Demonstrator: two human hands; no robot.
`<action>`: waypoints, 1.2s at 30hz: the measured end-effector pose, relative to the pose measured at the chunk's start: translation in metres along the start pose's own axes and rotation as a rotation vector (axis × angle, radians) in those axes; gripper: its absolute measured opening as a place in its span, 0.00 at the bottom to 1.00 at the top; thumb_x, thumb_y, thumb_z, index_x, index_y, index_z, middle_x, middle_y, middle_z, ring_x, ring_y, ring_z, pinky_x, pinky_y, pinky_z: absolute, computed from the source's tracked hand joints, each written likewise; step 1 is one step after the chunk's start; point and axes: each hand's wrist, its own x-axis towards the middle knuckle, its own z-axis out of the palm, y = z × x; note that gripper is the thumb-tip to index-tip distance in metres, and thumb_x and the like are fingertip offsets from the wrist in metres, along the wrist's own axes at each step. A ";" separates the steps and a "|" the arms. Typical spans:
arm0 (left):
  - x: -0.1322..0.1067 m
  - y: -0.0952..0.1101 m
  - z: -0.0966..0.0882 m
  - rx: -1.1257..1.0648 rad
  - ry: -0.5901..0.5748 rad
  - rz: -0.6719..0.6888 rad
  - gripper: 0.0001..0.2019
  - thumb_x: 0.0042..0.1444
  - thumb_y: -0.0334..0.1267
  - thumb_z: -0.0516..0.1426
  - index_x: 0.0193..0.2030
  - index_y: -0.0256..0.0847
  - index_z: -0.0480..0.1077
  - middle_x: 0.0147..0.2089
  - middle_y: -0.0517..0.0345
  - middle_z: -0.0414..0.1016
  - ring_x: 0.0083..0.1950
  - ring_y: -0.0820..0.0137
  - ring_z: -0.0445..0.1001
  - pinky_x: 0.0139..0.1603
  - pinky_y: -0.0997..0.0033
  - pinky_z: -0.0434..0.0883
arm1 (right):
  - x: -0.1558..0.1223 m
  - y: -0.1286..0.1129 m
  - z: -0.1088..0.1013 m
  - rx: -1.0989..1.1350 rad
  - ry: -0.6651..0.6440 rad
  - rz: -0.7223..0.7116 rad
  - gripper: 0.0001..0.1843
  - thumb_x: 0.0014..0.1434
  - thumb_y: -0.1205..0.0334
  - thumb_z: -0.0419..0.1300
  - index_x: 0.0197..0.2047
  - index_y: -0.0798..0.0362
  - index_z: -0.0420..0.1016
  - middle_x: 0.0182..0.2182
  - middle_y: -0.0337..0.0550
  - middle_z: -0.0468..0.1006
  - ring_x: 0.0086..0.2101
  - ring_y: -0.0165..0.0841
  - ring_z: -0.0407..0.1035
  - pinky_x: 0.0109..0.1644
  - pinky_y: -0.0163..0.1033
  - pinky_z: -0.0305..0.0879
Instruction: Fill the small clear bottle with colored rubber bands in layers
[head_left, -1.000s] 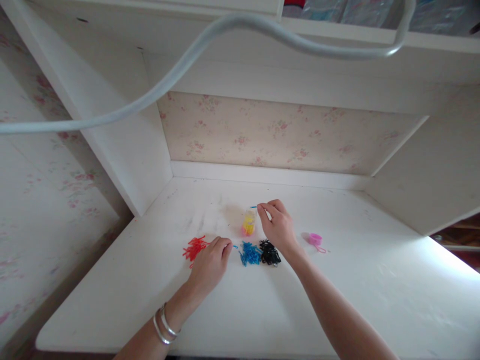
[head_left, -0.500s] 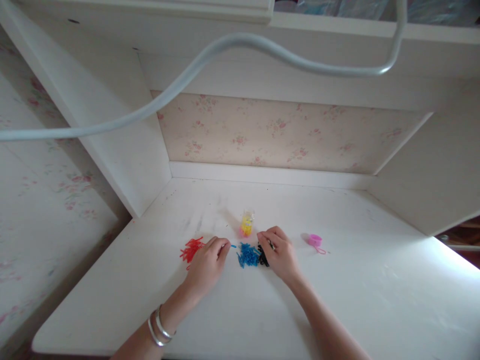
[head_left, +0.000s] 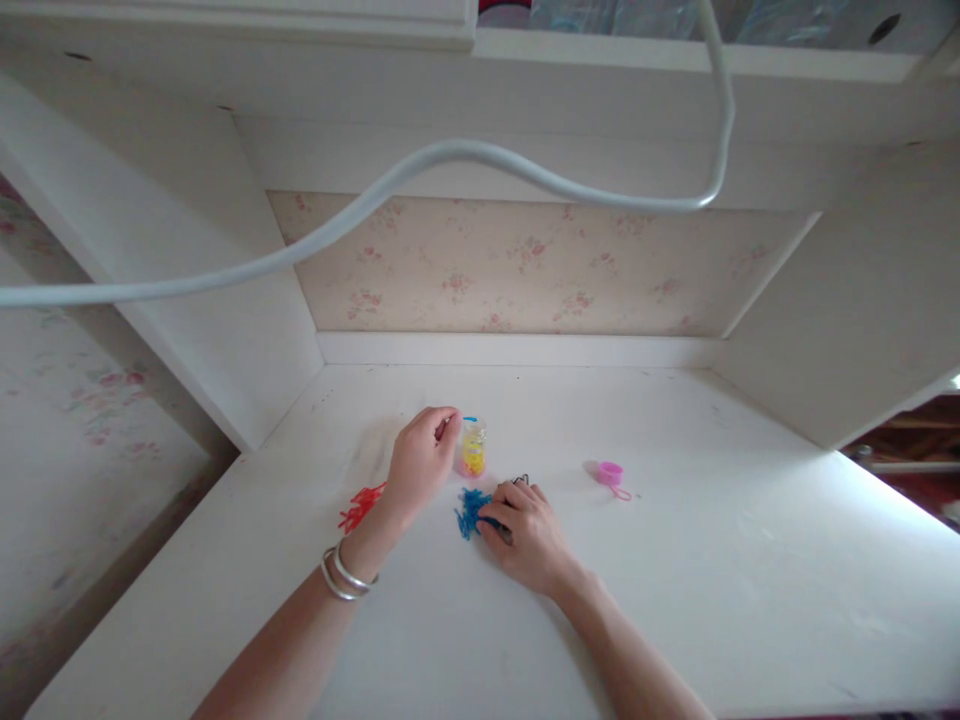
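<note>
Three loop piles (head_left: 361,507) (head_left: 470,512) (head_left: 523,480), one jar (head_left: 474,453), one cap (head_left: 610,472), two hands (head_left: 424,462) (head_left: 529,535), two bangles (head_left: 331,580) (head_left: 352,577)

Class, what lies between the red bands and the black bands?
In the head view, the blue bands lie between the red bands and black bands; the left hand and right hand partly cover the stretch.
</note>
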 end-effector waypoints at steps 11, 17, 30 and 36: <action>0.000 -0.001 0.012 0.084 -0.041 0.033 0.13 0.64 0.40 0.49 0.39 0.40 0.74 0.33 0.58 0.75 0.33 0.72 0.70 0.37 0.73 0.65 | 0.001 -0.001 -0.005 0.001 0.014 0.051 0.08 0.59 0.60 0.58 0.42 0.46 0.77 0.36 0.41 0.72 0.37 0.33 0.65 0.43 0.40 0.55; -0.006 -0.007 0.001 0.001 -0.020 -0.020 0.13 0.63 0.42 0.50 0.40 0.40 0.73 0.37 0.57 0.77 0.36 0.72 0.72 0.39 0.74 0.66 | 0.002 0.001 -0.006 -0.023 0.016 0.104 0.07 0.60 0.60 0.57 0.38 0.47 0.77 0.35 0.41 0.72 0.37 0.33 0.65 0.42 0.40 0.54; -0.074 -0.019 -0.002 0.049 -0.423 -0.047 0.12 0.62 0.42 0.51 0.35 0.42 0.73 0.33 0.57 0.75 0.35 0.69 0.72 0.37 0.72 0.67 | 0.004 0.001 -0.002 0.030 0.071 0.113 0.10 0.62 0.62 0.55 0.34 0.48 0.78 0.32 0.41 0.72 0.34 0.31 0.66 0.41 0.39 0.58; -0.079 -0.020 -0.007 0.206 -0.511 -0.026 0.08 0.56 0.46 0.57 0.36 0.45 0.72 0.38 0.59 0.76 0.38 0.67 0.75 0.39 0.70 0.67 | 0.007 0.005 -0.002 0.265 0.187 0.163 0.12 0.63 0.58 0.54 0.34 0.49 0.78 0.31 0.42 0.72 0.34 0.32 0.68 0.40 0.39 0.64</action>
